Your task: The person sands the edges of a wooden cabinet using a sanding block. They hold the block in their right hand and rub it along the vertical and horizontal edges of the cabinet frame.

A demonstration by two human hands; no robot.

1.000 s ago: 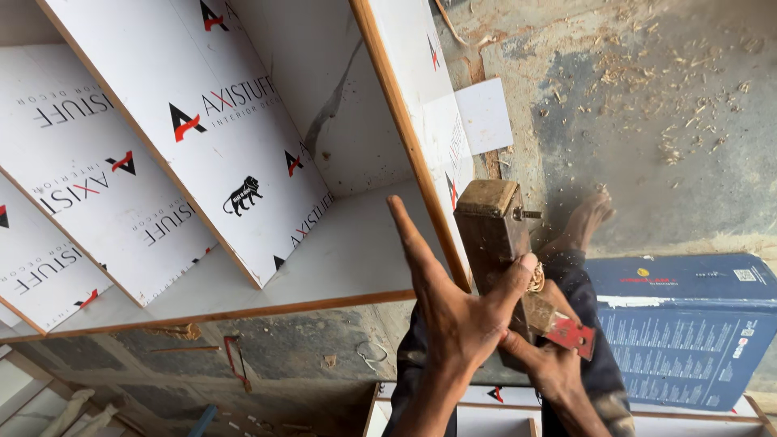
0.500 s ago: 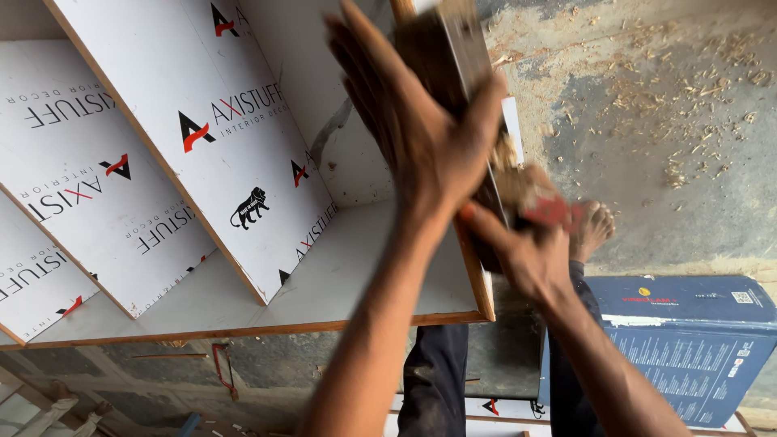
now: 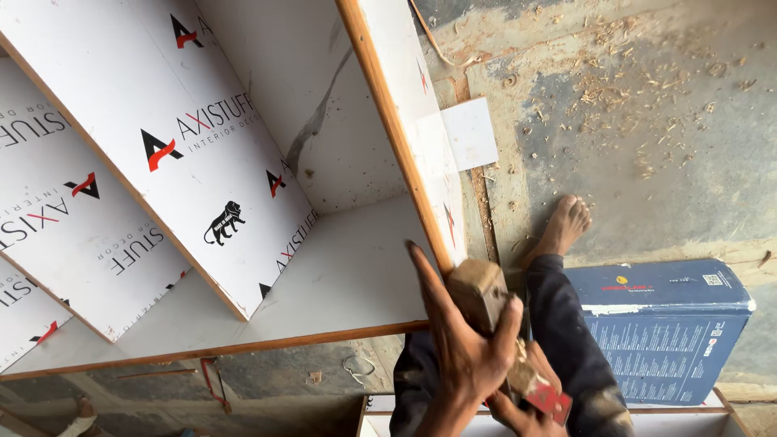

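My left hand (image 3: pixel 465 350) wraps over the front of a wooden hand plane (image 3: pixel 477 290), one finger stretched out along the white shelf board. Behind it my right hand (image 3: pixel 518 403) grips the plane's rear end, where a red part (image 3: pixel 554 401) shows. The plane rests at the near end of the brown-edged side panel (image 3: pixel 396 133) of a white laminated cabinet (image 3: pixel 324 275) lying on its side. My bare foot (image 3: pixel 564 226) and dark trouser leg are on the floor just right of the panel.
A dark blue cardboard box (image 3: pixel 664 324) lies on the floor at the right. Wood shavings (image 3: pixel 623 89) are scattered over the concrete floor. A small white offcut (image 3: pixel 469 133) lies beside the panel. Another white board edge (image 3: pixel 388 417) shows at the bottom.
Half a second ago both hands had pushed the plane far forward along the panel edge. They have now drawn it back to the near end.
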